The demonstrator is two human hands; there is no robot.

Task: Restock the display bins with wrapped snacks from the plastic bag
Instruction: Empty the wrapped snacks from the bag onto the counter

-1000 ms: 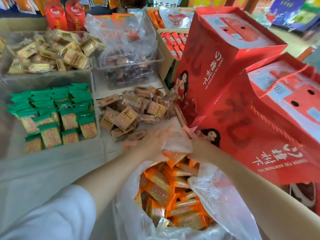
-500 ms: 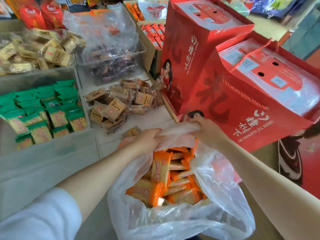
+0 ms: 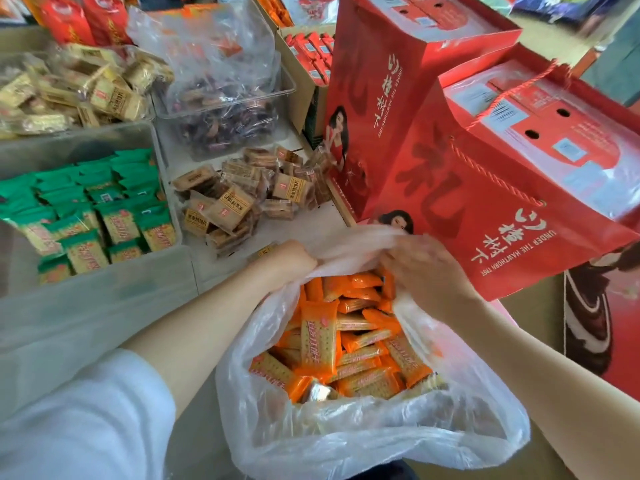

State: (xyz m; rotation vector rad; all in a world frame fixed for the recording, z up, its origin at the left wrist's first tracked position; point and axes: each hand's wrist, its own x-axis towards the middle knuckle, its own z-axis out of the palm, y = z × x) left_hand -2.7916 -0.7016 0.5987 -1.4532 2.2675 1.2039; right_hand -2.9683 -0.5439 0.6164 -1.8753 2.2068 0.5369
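Observation:
A clear plastic bag (image 3: 363,441) stands open below me, filled with several orange wrapped snacks (image 3: 349,344). My left hand (image 3: 289,259) grips the bag's far rim on the left side. My right hand (image 3: 420,268) is blurred and holds the far rim on the right side. Beyond the bag lies a display bin (image 3: 304,223) with brown-and-gold wrapped snacks (image 3: 242,199) piled in it. A bin of green wrapped snacks (image 3: 90,209) sits to its left.
Two big red gift bags (image 3: 485,188) stand close on the right, leaning over the bins. At the back are a bin of yellow snacks (image 3: 79,91), a clear bin with dark snacks under a loose bag (image 3: 221,109), and a carton of red packs (image 3: 311,50).
Both hands have lifted and spread the bag's far rim, opening its mouth wider. The view has swung to the left and down a little.

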